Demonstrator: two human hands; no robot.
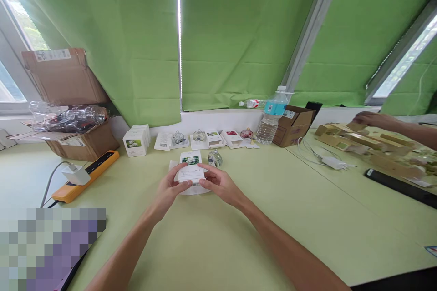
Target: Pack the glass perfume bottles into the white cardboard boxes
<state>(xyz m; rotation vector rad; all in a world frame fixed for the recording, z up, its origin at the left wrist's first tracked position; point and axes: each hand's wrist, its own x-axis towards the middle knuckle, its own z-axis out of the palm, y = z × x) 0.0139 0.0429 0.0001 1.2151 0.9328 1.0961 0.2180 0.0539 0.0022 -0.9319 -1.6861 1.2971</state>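
Both my hands grip a small white cardboard box by its two sides, near the middle of the table. My left hand has its fingers along the left edge, and my right hand mirrors it on the right. A picture of white flowers with green leaves shows on the box's far part, and a barcode peeks out at the near end. White paper lies under it. Just beyond my right fingers sits a small clear glass bottle with a rounded body.
A stack of white boxes stands at the back left. Along the wall lie flat cartons and small glass bottles. A large water bottle stands right of them. An orange power strip lies left. At far right, another person's hand touches cardboard pieces.
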